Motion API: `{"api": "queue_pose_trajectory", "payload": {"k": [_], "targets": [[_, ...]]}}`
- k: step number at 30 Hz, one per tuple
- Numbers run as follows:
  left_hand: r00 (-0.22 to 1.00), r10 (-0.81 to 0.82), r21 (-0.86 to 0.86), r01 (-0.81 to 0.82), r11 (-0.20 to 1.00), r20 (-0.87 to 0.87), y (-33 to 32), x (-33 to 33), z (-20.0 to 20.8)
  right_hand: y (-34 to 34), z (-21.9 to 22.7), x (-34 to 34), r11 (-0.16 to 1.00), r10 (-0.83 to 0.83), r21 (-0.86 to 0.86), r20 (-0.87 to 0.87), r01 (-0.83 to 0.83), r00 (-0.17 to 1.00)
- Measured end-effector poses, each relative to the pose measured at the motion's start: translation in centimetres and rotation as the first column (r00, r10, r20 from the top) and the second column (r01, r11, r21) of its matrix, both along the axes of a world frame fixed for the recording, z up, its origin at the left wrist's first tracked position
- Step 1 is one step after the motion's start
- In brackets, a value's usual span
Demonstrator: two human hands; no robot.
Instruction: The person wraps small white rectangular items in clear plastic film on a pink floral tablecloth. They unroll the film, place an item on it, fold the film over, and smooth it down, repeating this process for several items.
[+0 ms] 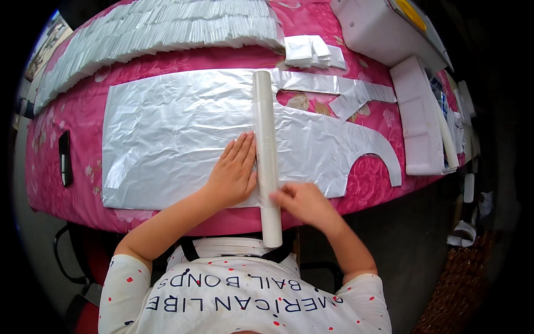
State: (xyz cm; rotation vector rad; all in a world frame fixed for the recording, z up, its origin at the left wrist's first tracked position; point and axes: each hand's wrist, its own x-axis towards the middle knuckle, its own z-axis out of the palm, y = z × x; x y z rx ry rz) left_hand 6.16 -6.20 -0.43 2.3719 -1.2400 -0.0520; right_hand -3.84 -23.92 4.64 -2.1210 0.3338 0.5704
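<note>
A silvery-white plastic apron (178, 128) lies spread flat, with neck and tie strips stretching to the right. Across it, running away from me, rests a long pale roll (266, 122) that looks wrapped in clear film; its near end juts past the table edge. My left hand (232, 171) lies flat on the apron, fingers stretched and together, right beside the roll's left side. On the other side, my right hand (303, 201) has its fingers curled in a pinch against the near part of the roll. Slight blur hides what those fingertips hold, if anything.
Long rows of folded white plastic packets (167, 28) line the far side of the pink flowered tablecloth (233, 222). A few folded packets (311, 51) lie nearer. White foam boxes (417, 122) stand at the right. A dark phone-like object (65, 158) lies at the left.
</note>
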Motion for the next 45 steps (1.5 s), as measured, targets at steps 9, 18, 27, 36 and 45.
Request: {"api": "queue_pose_trajectory", "payload": {"k": [9,18,27,36,45], "targets": [[0.999,0.003,0.076,-0.006,0.997,0.043,0.0,0.0,0.2,-3.4,-1.6,16.7,0.752,-0.379,0.553,-0.08,0.358,0.922],[0.999,-0.01,0.076,0.007,0.997,0.04,0.0,0.0,0.1,-13.5,-6.7,19.1,-0.239,-0.697,0.968,-0.226,0.077,0.681],[0.999,0.01,0.068,-0.012,0.998,0.03,0.2,-0.1,-0.1,-11.9,6.1,17.0,0.135,-0.859,0.989,0.148,-0.062,0.49],[0.994,0.016,-0.025,-0.013,1.0,0.104,0.2,-0.2,-1.3,17.3,3.7,18.7,0.909,0.033,0.34,0.519,-0.242,0.854],[0.967,0.008,0.017,-0.013,1.0,0.256,-0.1,0.3,-3.6,25.6,-1.5,16.4,0.834,0.442,-0.104,0.714,-0.542,0.543]]}}
